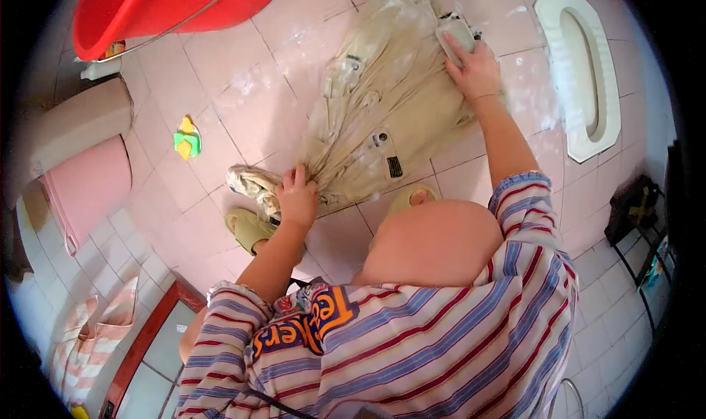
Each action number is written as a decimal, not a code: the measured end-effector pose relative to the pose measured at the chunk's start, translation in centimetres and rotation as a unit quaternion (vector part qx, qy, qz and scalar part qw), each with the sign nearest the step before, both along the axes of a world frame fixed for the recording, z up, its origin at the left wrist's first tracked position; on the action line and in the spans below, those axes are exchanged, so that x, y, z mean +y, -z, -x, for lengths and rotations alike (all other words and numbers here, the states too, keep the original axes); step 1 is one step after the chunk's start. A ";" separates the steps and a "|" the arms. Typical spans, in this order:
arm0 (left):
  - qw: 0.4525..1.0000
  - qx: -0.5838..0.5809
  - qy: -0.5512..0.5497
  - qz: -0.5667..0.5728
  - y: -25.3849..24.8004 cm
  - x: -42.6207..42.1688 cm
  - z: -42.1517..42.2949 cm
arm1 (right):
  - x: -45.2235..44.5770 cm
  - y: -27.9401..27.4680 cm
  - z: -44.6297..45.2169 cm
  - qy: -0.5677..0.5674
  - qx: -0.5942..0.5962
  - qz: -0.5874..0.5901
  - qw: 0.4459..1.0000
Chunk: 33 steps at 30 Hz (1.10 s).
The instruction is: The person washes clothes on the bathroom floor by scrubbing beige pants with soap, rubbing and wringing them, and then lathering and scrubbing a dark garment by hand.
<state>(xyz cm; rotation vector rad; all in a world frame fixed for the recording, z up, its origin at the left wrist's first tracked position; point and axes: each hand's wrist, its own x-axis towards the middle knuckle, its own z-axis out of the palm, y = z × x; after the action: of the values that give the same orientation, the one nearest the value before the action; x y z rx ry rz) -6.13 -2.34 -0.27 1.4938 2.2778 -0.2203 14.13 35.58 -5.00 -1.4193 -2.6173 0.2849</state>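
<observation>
A wet khaki garment [412,117] lies spread and wrinkled on the pink tiled floor, with small dark patches on its cloth. My left hand [298,198] is closed on its bunched near-left end, beside my slippered foot. At the far right edge of the garment, my right hand [474,72] grips a pale scrub brush [457,38] with dark bristles showing at its rim. The brush rests against the cloth; its underside is hidden.
A large red bucket [169,11] with a wire handle stands at upper left. A white squat toilet [604,88] is set in the floor at right. A green and yellow item [187,141] lies left, near a pink bin [92,187]. Suds dot the tiles.
</observation>
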 end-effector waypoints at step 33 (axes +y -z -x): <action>0.991 -0.023 -0.050 0.119 -0.3 2.7 0.8 | -1.2 -0.3 -5.4 0.017 -0.008 -0.040 0.999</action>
<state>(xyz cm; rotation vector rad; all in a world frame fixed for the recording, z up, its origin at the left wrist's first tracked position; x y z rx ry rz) -6.89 0.36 0.08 1.2474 2.1955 -0.4090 19.54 34.34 -4.69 -1.4442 -2.5818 0.1634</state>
